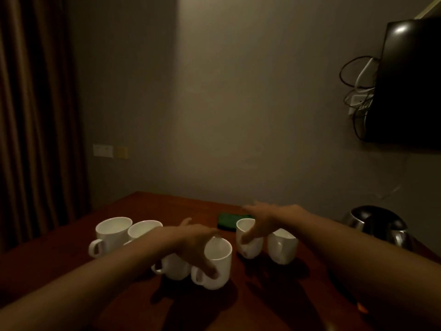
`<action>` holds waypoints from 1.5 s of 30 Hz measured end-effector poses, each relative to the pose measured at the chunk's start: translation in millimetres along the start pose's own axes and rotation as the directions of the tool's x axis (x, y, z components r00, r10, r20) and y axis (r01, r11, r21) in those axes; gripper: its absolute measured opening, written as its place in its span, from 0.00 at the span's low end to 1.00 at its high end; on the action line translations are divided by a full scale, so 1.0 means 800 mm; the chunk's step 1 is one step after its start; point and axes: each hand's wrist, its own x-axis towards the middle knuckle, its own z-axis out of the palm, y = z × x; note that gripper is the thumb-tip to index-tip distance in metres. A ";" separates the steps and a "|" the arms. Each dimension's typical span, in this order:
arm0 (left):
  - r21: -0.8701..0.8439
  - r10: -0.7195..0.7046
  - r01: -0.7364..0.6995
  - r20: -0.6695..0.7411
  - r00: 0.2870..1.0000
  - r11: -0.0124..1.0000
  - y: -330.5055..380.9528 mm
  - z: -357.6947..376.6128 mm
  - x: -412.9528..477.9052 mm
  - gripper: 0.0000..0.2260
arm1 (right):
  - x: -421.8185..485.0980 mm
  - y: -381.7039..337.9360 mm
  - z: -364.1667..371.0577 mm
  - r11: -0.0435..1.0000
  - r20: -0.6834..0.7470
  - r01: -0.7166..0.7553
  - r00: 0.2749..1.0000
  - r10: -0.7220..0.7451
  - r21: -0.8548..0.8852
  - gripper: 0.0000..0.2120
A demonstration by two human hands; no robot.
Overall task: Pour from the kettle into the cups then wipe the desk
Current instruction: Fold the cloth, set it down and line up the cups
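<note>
Several white cups stand on the dark wooden desk (274, 302). My left hand (195, 242) reaches over the nearest cup (220, 263) and grips it from above, thumb down its near side by the handle. My right hand (260, 223) holds a second cup (250, 247), thumb against its side, fingers stretched over the rim. One more cup (284, 247) stands just right of it, partly under my wrist. A steel kettle (379, 223) with a black handle sits at the desk's right edge. Behind the cups a folded green cloth (229, 220) lies flat.
Two cups (114, 231) stand at the left, and another (174, 266) is half hidden under my left wrist. A wall backs the desk. A dark screen (410, 80) with loose cables hangs at the upper right, and a curtain (35, 115) at the left.
</note>
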 end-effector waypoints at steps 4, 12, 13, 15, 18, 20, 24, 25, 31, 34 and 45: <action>-0.029 0.001 -0.001 -0.011 1.000 1.000 -0.001 -0.001 0.013 0.43 | 0.004 0.012 0.003 0.998 0.087 -0.049 0.995 0.051 -0.025 0.55; -0.087 -0.066 0.066 0.008 0.998 0.994 -0.011 -0.012 0.063 0.43 | 0.028 0.036 0.021 0.993 0.126 -0.040 0.992 0.026 0.108 0.54; -0.092 -0.074 0.075 0.016 0.997 0.993 -0.014 -0.013 0.070 0.44 | 0.030 0.036 0.021 0.993 0.124 -0.038 0.992 0.024 0.113 0.53; -0.099 -0.093 0.095 0.021 0.995 0.991 -0.020 -0.016 0.084 0.44 | 0.035 0.034 0.020 0.994 0.113 -0.025 0.994 0.013 0.109 0.51; -0.087 -0.110 0.110 0.008 0.994 0.990 -0.024 -0.018 0.098 0.44 | 0.040 0.035 0.016 0.996 0.089 -0.005 0.996 -0.003 0.094 0.48; -0.076 -0.119 0.118 -0.010 0.993 0.990 -0.025 -0.019 0.105 0.44 | 0.042 0.037 0.015 0.995 0.086 0.010 0.996 -0.018 0.100 0.44; -0.089 -0.115 0.114 -0.009 0.993 0.989 -0.026 -0.020 0.116 0.44 | 0.042 0.040 0.015 0.991 0.071 0.030 0.997 -0.039 0.128 0.41; -0.089 -0.115 0.114 -0.008 0.993 0.989 -0.026 -0.021 0.118 0.43 | 0.043 0.040 0.015 0.991 0.070 0.029 0.997 -0.038 0.133 0.40; -0.100 -0.125 0.122 -0.018 0.992 0.987 -0.027 -0.020 0.124 0.44 | 0.039 0.041 0.015 0.984 0.098 0.026 0.994 -0.044 0.177 0.39; -0.194 -0.114 0.104 -0.040 0.993 0.975 -0.036 -0.018 0.107 0.48 | 0.036 0.038 0.015 0.986 0.112 0.016 0.993 -0.036 0.168 0.41; -0.044 -0.198 0.221 0.305 0.932 0.974 -0.079 -0.030 -0.014 0.46 | 0.034 -0.059 -0.032 0.982 0.251 0.172 0.957 -0.149 -0.073 0.52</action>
